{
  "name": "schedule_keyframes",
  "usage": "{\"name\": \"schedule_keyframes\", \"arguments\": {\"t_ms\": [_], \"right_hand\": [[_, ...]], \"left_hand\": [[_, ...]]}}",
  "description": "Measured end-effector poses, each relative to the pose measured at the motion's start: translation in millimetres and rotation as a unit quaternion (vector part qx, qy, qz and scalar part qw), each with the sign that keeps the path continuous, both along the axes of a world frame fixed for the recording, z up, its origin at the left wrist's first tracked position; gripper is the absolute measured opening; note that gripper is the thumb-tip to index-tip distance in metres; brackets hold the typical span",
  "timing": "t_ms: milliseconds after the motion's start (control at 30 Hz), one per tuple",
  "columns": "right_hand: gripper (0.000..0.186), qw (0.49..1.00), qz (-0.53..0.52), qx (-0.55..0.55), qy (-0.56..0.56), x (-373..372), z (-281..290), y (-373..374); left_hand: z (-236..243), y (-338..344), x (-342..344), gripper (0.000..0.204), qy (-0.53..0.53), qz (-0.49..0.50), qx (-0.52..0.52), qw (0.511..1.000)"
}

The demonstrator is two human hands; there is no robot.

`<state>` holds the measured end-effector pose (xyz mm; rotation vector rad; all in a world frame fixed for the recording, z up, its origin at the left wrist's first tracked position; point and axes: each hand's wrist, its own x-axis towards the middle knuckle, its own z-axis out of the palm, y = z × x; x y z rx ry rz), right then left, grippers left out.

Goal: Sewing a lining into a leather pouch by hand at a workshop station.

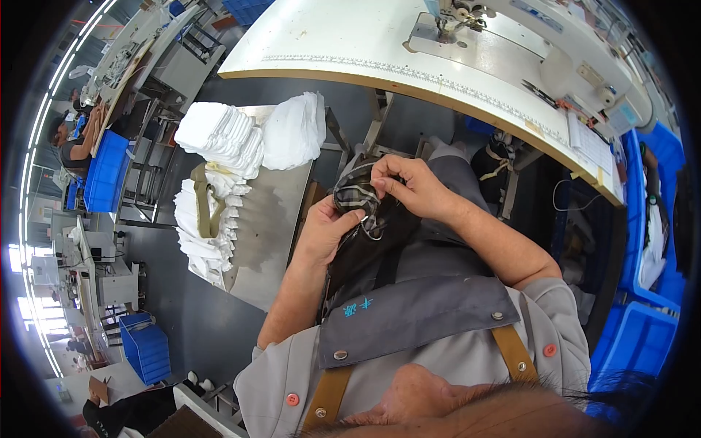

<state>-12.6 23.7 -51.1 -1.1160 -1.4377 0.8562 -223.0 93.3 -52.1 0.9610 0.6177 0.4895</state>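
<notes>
Over my lap, a dark piece with checked lining [353, 196] and a pale cord-like edging lies between my two hands. My left hand [330, 228] grips its left side, thumb across the checked fabric near a small light spot I cannot make out. My right hand [412, 188] pinches the piece at its upper right, fingers bent close to the cord. The rest of the dark piece hangs down over my grey apron, partly hidden by my hands.
A steel table [267, 248] holds white fabric stacks [215, 139] and an olive strap [204, 204]. A white sewing table [321, 36] with machine [606, 80] spans ahead. Blue crates [624, 343] stand right. Another person [77, 146] works at left; another [109, 416] is at lower left.
</notes>
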Motion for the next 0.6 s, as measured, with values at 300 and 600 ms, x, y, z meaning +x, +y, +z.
{"name": "schedule_keyframes", "arguments": {"t_ms": [300, 600], "right_hand": [[0.008, 0.999, -0.003, -0.03, 0.012, 3.3, -15.9, 26.6], [0.008, 0.982, 0.012, 0.126, -0.142, -1.6, -10.5, 27.5]], "left_hand": [[-17.8, 13.6, -1.6, 0.051, 0.056, 0.052, 0.069, 0.995], [-11.8, -2.7, 3.1, 0.045, 0.042, 0.067, 0.067, 0.995]]}}
